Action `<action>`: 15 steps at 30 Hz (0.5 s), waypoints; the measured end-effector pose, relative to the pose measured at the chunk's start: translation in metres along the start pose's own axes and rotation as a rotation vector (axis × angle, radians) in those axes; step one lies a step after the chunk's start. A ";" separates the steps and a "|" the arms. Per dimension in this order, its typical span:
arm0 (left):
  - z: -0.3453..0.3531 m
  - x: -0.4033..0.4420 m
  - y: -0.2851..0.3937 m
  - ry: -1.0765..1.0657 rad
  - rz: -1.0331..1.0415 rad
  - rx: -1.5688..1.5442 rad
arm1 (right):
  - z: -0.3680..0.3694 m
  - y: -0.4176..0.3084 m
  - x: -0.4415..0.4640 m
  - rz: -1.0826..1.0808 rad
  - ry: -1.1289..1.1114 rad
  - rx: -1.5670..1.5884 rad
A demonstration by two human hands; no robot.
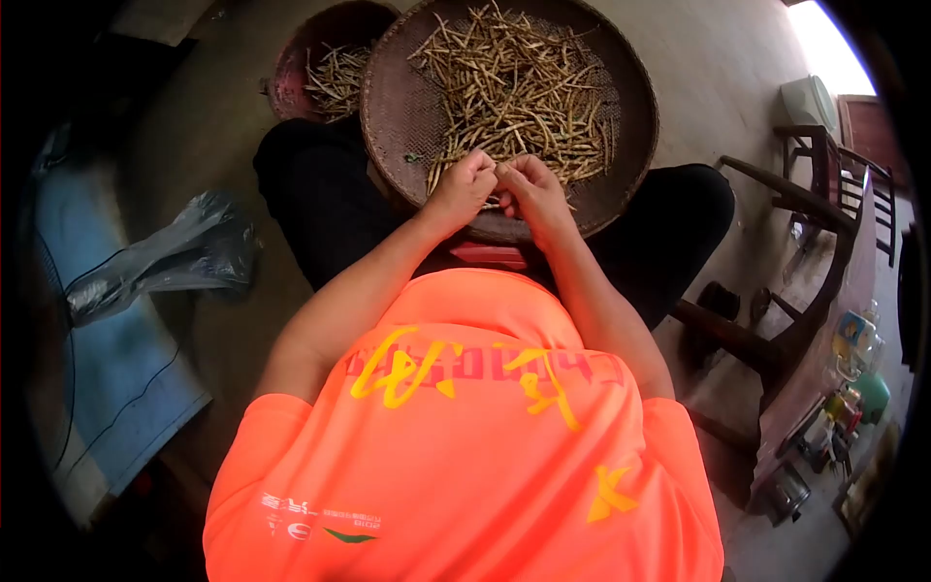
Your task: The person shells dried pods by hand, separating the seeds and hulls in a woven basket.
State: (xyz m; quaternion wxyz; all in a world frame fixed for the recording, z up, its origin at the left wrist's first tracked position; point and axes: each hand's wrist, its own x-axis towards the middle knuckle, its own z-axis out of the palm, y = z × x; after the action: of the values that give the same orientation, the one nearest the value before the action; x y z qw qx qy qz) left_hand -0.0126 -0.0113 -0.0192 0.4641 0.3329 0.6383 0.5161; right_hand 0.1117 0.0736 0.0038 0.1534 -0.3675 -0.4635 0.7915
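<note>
Both hands are at the near edge of the woven basket (396,131). Left hand (464,189) and right hand (535,194) are together, fingers pinched closed, tips meeting. Can't tell what's between them; too small and covered by fingers. Step in hand, my read: fine fingertip work on one pod, probably opening it. Next move calls for a firm grip from both sides, thumbs close together, kept above the basket so loose bits land inside.

Pods (519,92): in the basket, heaped from the far edge to the near edge, left side mostly bare. Tan to brown, long, thin, dry-looking, some bent, lying crisscross. Small green scrap (414,157) by the left edge. More pods, paler, in the red basin (289,78) just beyond the basket's far-left edge.
</note>
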 end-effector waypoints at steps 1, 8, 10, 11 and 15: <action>0.001 0.003 -0.003 -0.022 0.013 0.000 | -0.002 0.001 0.000 0.008 0.007 -0.007; -0.007 0.010 0.022 -0.123 -0.160 0.043 | 0.005 -0.002 0.003 -0.079 0.135 -0.122; -0.007 0.013 0.019 -0.175 -0.247 0.011 | 0.006 -0.001 0.002 -0.104 0.138 -0.175; -0.005 0.017 0.012 -0.174 -0.265 -0.064 | 0.007 -0.003 0.003 -0.143 0.145 -0.219; -0.012 0.018 0.037 -0.188 -0.392 -0.255 | 0.002 -0.005 0.010 -0.146 0.150 -0.082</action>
State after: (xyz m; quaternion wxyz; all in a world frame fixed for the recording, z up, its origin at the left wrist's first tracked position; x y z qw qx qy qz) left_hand -0.0325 0.0098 0.0121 0.6509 0.1883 0.5744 0.4594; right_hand 0.1029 0.0814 0.0037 0.2298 -0.3969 -0.5081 0.7290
